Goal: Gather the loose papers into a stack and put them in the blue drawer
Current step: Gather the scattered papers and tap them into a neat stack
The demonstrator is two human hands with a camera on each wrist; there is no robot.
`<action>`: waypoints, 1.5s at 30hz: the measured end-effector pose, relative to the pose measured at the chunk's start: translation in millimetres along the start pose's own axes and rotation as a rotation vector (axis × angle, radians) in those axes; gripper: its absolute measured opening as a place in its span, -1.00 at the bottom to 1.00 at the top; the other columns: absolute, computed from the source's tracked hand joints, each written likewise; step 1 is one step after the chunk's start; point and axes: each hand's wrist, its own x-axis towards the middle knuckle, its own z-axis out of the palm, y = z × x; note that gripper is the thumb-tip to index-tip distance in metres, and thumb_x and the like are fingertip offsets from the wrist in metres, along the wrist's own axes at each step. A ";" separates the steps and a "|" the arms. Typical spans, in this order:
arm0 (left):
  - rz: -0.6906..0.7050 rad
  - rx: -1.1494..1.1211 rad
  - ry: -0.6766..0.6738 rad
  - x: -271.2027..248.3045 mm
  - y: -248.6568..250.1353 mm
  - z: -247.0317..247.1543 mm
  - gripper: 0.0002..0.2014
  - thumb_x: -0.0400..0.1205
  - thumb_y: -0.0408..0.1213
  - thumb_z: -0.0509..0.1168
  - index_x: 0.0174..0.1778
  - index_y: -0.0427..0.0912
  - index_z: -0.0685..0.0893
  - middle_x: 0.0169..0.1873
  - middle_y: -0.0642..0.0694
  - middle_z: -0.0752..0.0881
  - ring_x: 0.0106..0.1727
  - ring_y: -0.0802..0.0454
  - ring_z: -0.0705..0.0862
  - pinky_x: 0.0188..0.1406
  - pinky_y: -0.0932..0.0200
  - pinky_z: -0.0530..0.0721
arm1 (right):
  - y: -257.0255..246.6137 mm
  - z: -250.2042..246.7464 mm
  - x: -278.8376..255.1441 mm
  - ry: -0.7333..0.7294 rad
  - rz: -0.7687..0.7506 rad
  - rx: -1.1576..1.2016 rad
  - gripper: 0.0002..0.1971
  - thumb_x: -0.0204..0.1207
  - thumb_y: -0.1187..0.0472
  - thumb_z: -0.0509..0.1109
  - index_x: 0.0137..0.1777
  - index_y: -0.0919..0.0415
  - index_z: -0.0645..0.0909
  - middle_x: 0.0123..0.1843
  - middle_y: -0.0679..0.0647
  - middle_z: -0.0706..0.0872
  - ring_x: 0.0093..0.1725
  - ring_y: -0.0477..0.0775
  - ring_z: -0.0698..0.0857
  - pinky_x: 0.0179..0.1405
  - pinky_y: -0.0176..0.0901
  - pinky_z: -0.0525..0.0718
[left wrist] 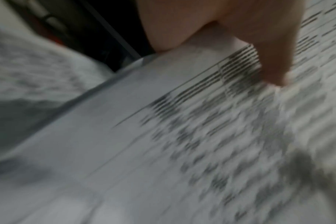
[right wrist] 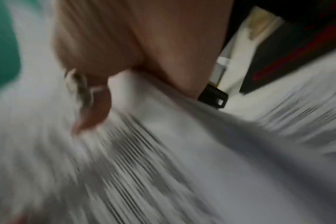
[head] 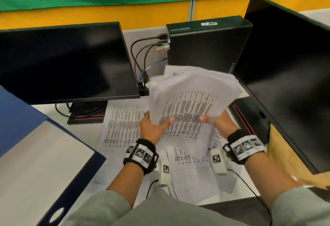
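A bundle of printed white papers (head: 191, 100) is held up above the desk, fanned and uneven at its far end. My left hand (head: 153, 124) grips its left edge, thumb on the top sheet (left wrist: 201, 121). My right hand (head: 216, 120) grips the right edge, thumb on top of the papers (right wrist: 163, 151). More loose sheets (head: 123, 125) lie flat on the desk under and in front of the bundle. The open blue drawer (head: 44, 154) stands at the lower left, its pale inside showing. Both wrist views are blurred.
A dark monitor (head: 64, 61) stands behind the drawer on the left, its base (head: 85, 116) by the loose sheets. A black computer case (head: 209, 45) with cables sits at the back. Another monitor (head: 289, 65) flanks the right. The desk edge (head: 223, 201) runs near my body.
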 end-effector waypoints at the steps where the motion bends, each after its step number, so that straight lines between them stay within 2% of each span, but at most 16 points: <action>1: -0.022 0.010 0.019 -2.9 -10.5 2.9 -0.55 0.34 -0.24 0.57 0.11 -0.18 0.59 -0.14 0.01 0.70 0.03 -0.07 0.71 -0.20 0.32 0.66 | 11.9 5.2 -4.0 0.052 0.019 -0.014 -0.47 0.18 0.25 0.62 0.11 -0.09 0.51 0.06 -0.17 0.70 0.07 -0.19 0.68 -0.07 -0.41 0.66; 4: 0.008 0.080 0.019 1.3 -17.6 6.1 -0.59 0.37 -0.22 0.55 0.08 -0.27 0.64 -0.20 -0.01 0.72 -0.01 -0.11 0.75 -0.19 0.27 0.73 | 23.8 14.7 -3.0 0.240 -0.017 -0.046 -0.63 0.38 0.39 0.48 0.14 0.10 0.54 0.13 0.09 0.67 0.10 0.03 0.65 0.14 -0.05 0.67; 6: 0.070 0.203 -0.056 11.1 -10.5 2.8 -0.62 0.37 -0.31 0.55 0.06 -0.13 0.62 -0.14 0.05 0.70 -0.05 -0.01 0.73 -0.24 0.35 0.70 | 11.6 3.4 6.6 0.351 -0.046 -0.143 -0.78 0.46 0.42 0.42 0.09 0.27 0.61 0.09 0.21 0.70 0.03 0.13 0.69 0.07 -0.02 0.72; 8: 0.063 0.314 -0.092 26.2 -14.5 -1.4 -0.38 0.32 -0.44 0.57 0.26 -0.09 0.52 0.08 -0.02 0.63 0.05 0.02 0.63 -0.03 0.19 0.69 | -2.5 -23.1 21.4 0.447 -0.032 -0.308 -0.79 0.45 0.36 0.45 0.03 0.47 0.63 0.06 0.36 0.73 0.05 0.30 0.72 0.08 0.13 0.72; 10: -0.077 0.433 -0.058 35.6 -25.2 0.0 -0.28 0.36 -0.48 0.52 0.42 -0.19 0.40 0.28 -0.18 0.57 0.21 -0.09 0.60 0.19 0.06 0.64 | -10.6 -53.4 32.7 0.506 0.023 -0.489 -0.69 0.43 0.27 0.49 0.08 0.48 0.62 0.05 0.39 0.73 0.05 0.35 0.71 0.07 0.17 0.70; 13: -0.364 0.495 -0.035 32.4 -45.1 11.8 -0.53 0.57 -0.37 0.30 0.42 -0.33 0.44 0.36 -0.24 0.55 0.33 -0.18 0.58 0.31 0.08 0.58 | -4.3 -85.1 35.3 0.537 0.154 -0.622 -0.62 0.44 0.23 0.48 0.20 0.42 0.59 0.01 0.29 0.69 -0.06 0.19 0.64 -0.02 0.00 0.64; 17: -0.480 0.585 -0.216 20.5 -49.0 38.4 -0.57 0.58 -0.32 0.33 0.34 -0.39 0.50 0.28 -0.30 0.60 0.29 -0.21 0.61 0.26 0.08 0.57 | 19.5 -99.0 30.9 0.507 0.340 -0.687 -0.56 0.45 0.22 0.48 0.25 0.46 0.54 -0.05 0.25 0.62 -0.05 0.21 0.60 0.04 0.02 0.63; 19: -0.479 0.654 -0.284 25.7 -38.3 55.6 -0.57 0.62 -0.27 0.28 0.37 -0.37 0.46 0.29 -0.31 0.58 0.29 -0.20 0.59 0.04 0.29 0.62 | 29.5 -99.8 28.3 0.448 0.421 -0.698 -0.56 0.46 0.24 0.47 0.25 0.49 0.52 0.01 0.30 0.62 0.04 0.27 0.62 0.08 0.04 0.61; 22: -0.435 0.618 -0.301 24.0 -35.2 63.9 -0.66 0.65 -0.32 0.19 0.33 -0.35 0.53 -0.02 -0.21 0.60 0.01 -0.07 0.62 -0.14 0.28 0.58 | 46.1 -98.4 22.7 0.397 0.503 -0.700 -0.55 0.47 0.26 0.45 0.27 0.51 0.49 0.18 0.37 0.63 0.22 0.35 0.61 0.19 0.06 0.59; 25: -0.553 0.532 -0.235 32.2 -51.7 58.0 -0.60 0.66 -0.29 0.20 0.41 -0.34 0.47 0.01 -0.11 0.64 -0.10 0.02 0.60 -0.32 0.36 0.63 | 61.2 -97.1 16.6 0.403 0.566 -0.663 -0.55 0.47 0.24 0.46 0.26 0.51 0.50 0.17 0.35 0.65 0.23 0.35 0.62 0.17 0.04 0.59; 27: -0.569 0.589 -0.218 36.2 -60.0 54.4 -0.53 0.63 -0.20 0.27 0.42 -0.35 0.47 0.27 -0.22 0.62 0.16 -0.07 0.64 -0.08 0.25 0.66 | 69.5 -96.4 10.3 0.405 0.602 -0.635 -0.54 0.46 0.22 0.47 0.25 0.51 0.51 0.15 0.34 0.65 0.22 0.34 0.62 0.16 0.02 0.58; 30: -0.598 0.669 -0.314 37.4 -69.6 49.8 -0.46 0.62 -0.11 0.27 0.44 -0.37 0.40 0.33 -0.29 0.58 0.31 -0.21 0.59 0.28 0.08 0.59 | 76.9 -97.7 2.4 0.367 0.638 -0.592 -0.53 0.43 0.20 0.49 0.21 0.54 0.51 0.16 0.31 0.66 0.18 0.30 0.63 0.21 0.08 0.57; 33: -0.582 0.727 -0.404 30.4 -72.3 46.8 -0.51 0.67 -0.13 0.19 0.40 -0.41 0.43 0.30 -0.30 0.60 0.27 -0.19 0.62 0.30 0.07 0.59 | 78.2 -95.4 0.3 0.321 0.652 -0.589 -0.55 0.45 0.20 0.47 0.17 0.58 0.52 0.20 0.42 0.66 0.22 0.40 0.63 0.23 0.14 0.59; 37: -0.511 0.628 -0.307 28.4 -80.2 41.4 -0.66 0.66 -0.27 0.21 0.31 -0.37 0.53 0.22 -0.28 0.66 0.11 -0.17 0.64 0.07 0.18 0.57 | 75.1 -83.7 -8.9 0.333 0.683 -0.618 -0.57 0.56 0.25 0.31 0.31 0.58 0.46 0.33 0.47 0.55 0.35 0.45 0.51 0.35 0.16 0.46; 41: -0.506 0.615 -0.151 27.1 -80.6 34.0 -0.49 0.71 -0.02 0.09 0.31 -0.43 0.54 0.22 -0.29 0.63 0.20 -0.19 0.61 0.21 0.10 0.53 | 82.8 -79.3 -19.6 0.235 0.691 -0.439 -0.35 0.30 0.11 0.55 0.27 0.55 0.52 0.36 0.31 0.60 0.34 0.32 0.56 0.45 0.11 0.41; 45: -0.524 0.569 -0.120 32.1 -78.0 31.2 -0.33 0.71 0.13 -0.09 0.32 -0.45 0.52 0.32 -0.40 0.56 0.22 -0.22 0.61 0.21 0.06 0.53 | 77.9 -76.1 -26.5 0.202 0.742 -0.419 -0.59 0.55 0.23 0.37 0.28 0.53 0.51 0.31 0.22 0.59 0.28 0.20 0.54 0.42 0.01 0.39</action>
